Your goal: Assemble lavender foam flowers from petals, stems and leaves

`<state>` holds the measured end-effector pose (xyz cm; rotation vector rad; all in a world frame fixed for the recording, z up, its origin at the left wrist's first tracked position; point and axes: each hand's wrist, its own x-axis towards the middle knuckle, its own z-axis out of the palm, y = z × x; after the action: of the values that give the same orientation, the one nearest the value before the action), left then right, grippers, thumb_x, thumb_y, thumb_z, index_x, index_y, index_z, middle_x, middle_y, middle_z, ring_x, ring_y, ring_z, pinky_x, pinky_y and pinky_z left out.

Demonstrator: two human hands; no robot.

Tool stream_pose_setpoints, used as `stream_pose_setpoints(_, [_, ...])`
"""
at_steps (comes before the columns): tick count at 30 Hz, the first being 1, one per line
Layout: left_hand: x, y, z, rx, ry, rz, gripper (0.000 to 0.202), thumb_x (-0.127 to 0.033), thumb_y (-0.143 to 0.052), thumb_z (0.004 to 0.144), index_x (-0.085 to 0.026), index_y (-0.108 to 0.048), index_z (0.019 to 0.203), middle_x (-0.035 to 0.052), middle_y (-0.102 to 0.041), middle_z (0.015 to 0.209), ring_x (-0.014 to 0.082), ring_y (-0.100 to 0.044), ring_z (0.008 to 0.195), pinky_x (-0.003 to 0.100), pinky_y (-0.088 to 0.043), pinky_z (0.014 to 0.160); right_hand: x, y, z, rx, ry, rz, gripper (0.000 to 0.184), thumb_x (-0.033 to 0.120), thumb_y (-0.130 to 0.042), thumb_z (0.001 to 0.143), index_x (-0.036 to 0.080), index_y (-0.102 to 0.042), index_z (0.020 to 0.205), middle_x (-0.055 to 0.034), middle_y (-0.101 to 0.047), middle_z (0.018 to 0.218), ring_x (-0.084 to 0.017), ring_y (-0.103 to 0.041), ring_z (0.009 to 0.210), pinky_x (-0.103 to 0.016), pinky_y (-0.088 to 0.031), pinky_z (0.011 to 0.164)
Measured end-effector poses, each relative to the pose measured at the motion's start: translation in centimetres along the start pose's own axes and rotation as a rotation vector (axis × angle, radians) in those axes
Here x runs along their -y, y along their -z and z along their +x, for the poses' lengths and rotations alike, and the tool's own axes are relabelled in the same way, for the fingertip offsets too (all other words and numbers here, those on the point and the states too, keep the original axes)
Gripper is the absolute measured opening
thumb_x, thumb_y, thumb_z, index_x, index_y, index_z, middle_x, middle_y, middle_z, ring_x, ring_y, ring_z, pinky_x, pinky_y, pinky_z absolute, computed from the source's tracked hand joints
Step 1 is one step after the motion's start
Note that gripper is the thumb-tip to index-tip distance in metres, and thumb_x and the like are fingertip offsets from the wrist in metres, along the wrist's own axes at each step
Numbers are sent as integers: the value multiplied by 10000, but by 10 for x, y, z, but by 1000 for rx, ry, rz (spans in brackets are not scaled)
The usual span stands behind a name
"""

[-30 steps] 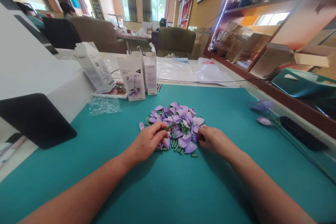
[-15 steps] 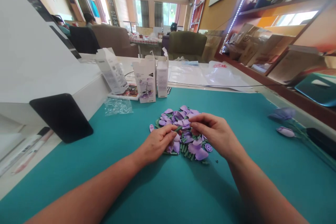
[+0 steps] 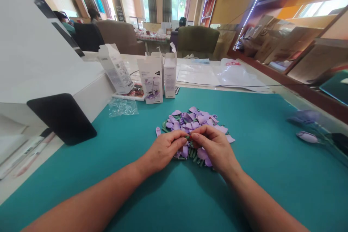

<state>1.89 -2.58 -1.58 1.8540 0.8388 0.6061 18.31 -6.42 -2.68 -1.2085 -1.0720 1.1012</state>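
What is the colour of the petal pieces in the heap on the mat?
Light purple: the petal pieces show best in the head view.

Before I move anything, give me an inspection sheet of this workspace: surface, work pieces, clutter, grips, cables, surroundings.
Surface: teal mat, lying flat.
Work pieces: purple petals and green stem pieces, heaped loose mid-mat.
Clutter: plastic wrap and open white boxes at the far left; purple bud at the right.
Grips: left hand pinches a small green piece; right hand is pinched close beside it, its hold too small to tell.
Cables: one thin dark cable behind the mat.
Surroundings: chairs and people beyond the table; cardboard boxes on shelves, right.
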Motion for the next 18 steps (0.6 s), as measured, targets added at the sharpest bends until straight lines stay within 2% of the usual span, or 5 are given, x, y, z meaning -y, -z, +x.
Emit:
stream_pose_setpoints(6, [2, -2, 0, 3, 11, -7, 255, -331, -431, 897, -170, -628, 911, -23, -509, 671, 122, -455, 619, 229, -396, 589, -5, 0, -1, 6, 44, -40, 238, 408, -728, 688, 184, -648, 687, 12, -620, 597, -117, -531, 565, -239, -437, 525])
stream_pose_setpoints(18, [1, -4, -1, -3, 28, 22, 241, -342, -394, 900, -186, -539, 786, -28, -496, 642, 127, -449, 590, 241, -372, 569, -9, -6, -2, -18, 128, -76, 101, 293, -659, 731, 211, -616, 691, 11, -649, 645, -136, -564, 612, -260, -453, 577])
